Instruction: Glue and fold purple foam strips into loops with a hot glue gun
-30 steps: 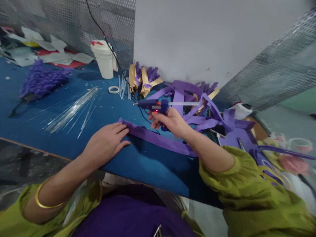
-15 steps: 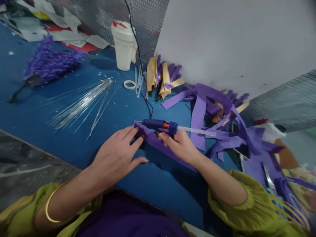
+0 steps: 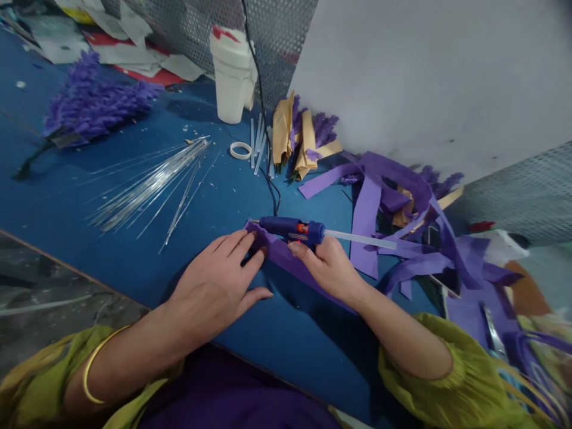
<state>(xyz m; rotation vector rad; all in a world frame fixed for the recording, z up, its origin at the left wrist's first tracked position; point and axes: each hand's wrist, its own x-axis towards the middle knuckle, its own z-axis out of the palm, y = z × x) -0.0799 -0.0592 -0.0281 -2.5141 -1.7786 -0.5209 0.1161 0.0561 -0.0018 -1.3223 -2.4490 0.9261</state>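
My right hand (image 3: 334, 271) is closed round the handle of a blue hot glue gun (image 3: 285, 226), its thumb along the near side. A clear glue stick (image 3: 361, 238) pokes out of the gun's back, and the nozzle points left. Below it a purple strip (image 3: 292, 263), of felt or paper, slants across the blue table. My left hand (image 3: 218, 274) lies flat with its fingertips on the strip's left end, close to the nozzle. Its thumb is stretched away from the fingers. The handle and trigger are mostly hidden by my right hand.
Loose purple strips (image 3: 369, 208) pile up at the right, with scissors (image 3: 493, 333) beyond. Paper-wrapped lavender bunches (image 3: 308, 146), a tape ring (image 3: 240, 150), glue sticks (image 3: 258, 143), and a white cup (image 3: 231, 80) stand behind. Clear thin rods (image 3: 152, 190) and purple flowers (image 3: 98, 104) lie left. A black cord (image 3: 257, 65) runs to the gun.
The whole view has shifted slightly, so things sit a little further right. Both hands, the glue gun and the strip keep nearly the same arrangement.
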